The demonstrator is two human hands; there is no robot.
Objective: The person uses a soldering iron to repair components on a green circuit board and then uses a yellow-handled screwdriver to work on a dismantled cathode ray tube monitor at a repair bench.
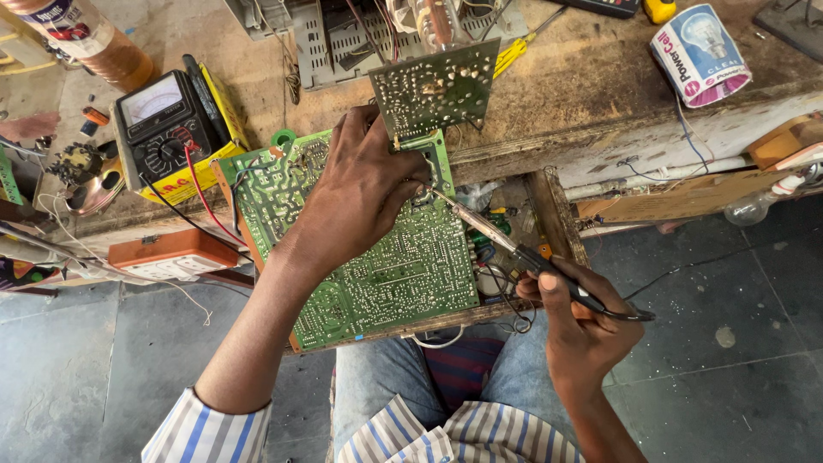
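A large green printed circuit board [369,249], solder side up, lies tilted across a shallow wooden tray [557,214] at the edge of a worn wooden work surface [591,77], over the seated person's lap. The left hand [364,193] presses down on the board, its fingers [403,163] closed around the lower edge of a smaller dark green circuit board [435,87] held upright against the big one. The right hand [583,330] grips the black handle of a soldering iron [506,244], fingers wrapped shut around it, with the metal tip reaching to the spot where the two boards meet, just beside the left fingertips.

A yellow-and-black analogue multimeter [167,129] with red and black leads sits to the left on the surface, near an orange-and-white switch box [171,255]. A cardboard light-bulb carton [699,53] lies on its side at the far right, and a grey plastic chassis full of wires [343,39] stands behind the boards.

The risks look plain: the hot tip works very close to the bare fingers, so a small slip could burn them. The small board is steadied by hand alone, and any wobble may smear solder across neighbouring pads. The iron's cord trails off the tray and could snag.
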